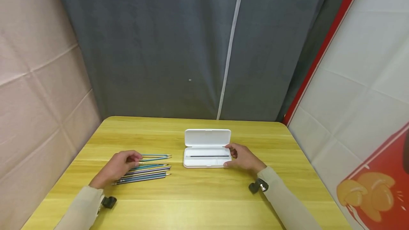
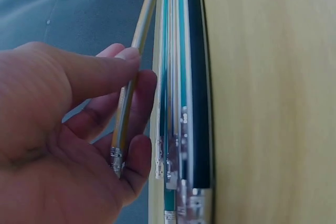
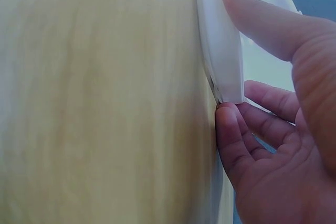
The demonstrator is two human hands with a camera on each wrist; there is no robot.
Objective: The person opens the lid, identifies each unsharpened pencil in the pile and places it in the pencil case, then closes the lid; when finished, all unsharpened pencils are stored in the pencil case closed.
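Note:
A white pencil case [image 1: 207, 138] lies open at the middle of the yellow table [image 1: 204, 194], with one dark pencil [image 1: 207, 155] in its tray. My right hand [image 1: 228, 155] grips the case's right end; in the right wrist view the thumb [image 3: 262, 19] lies on the case's wall [image 3: 223, 61] and the fingers [image 3: 236, 140] curl at its corner. My left hand [image 1: 135, 158] pinches a striped pencil [image 2: 147, 14] by its eraser end, lifted just above a row of several pencils [image 1: 147, 174] that lie side by side on the table to the left of the case.
Grey curtain hangs behind the table's far edge. A padded beige wall stands on the left, and a white and red panel on the right. Bare tabletop stretches in front of the hands and to the right of the case.

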